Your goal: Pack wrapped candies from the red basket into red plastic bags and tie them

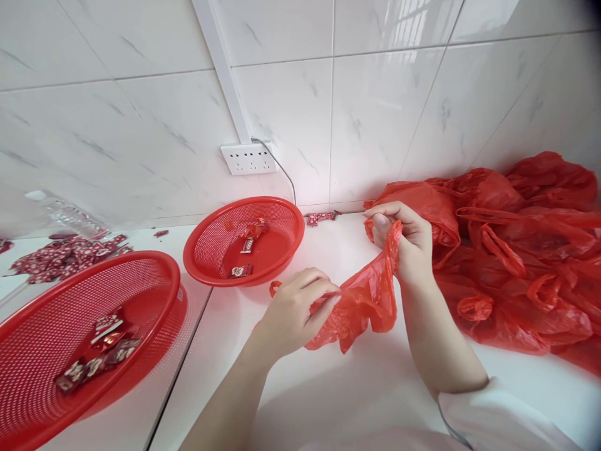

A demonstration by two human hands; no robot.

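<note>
A thin red plastic bag (359,300) hangs crumpled between my two hands, above the white tabletop. My right hand (406,241) is closed on its upper right part, with thumb and fingers pinched together. Lower and to the left, my left hand (300,307) has its fingers curled round the bag's other end, and a bit of red plastic pokes out behind it. Whatever the bag holds, if anything, I cannot make out. Just beyond my left hand stands a round red basket (197,250) with a few wrapped sweets (246,245) in it.
Several red plastic bags (526,250) are heaped at the right against the tiled wall. A larger red basket (159,269) with wrapped sweets stands at the left. Behind it lie a pile of red wrapped sweets (70,254) and a clear bottle (70,213). A power socket (248,160) is on the wall.
</note>
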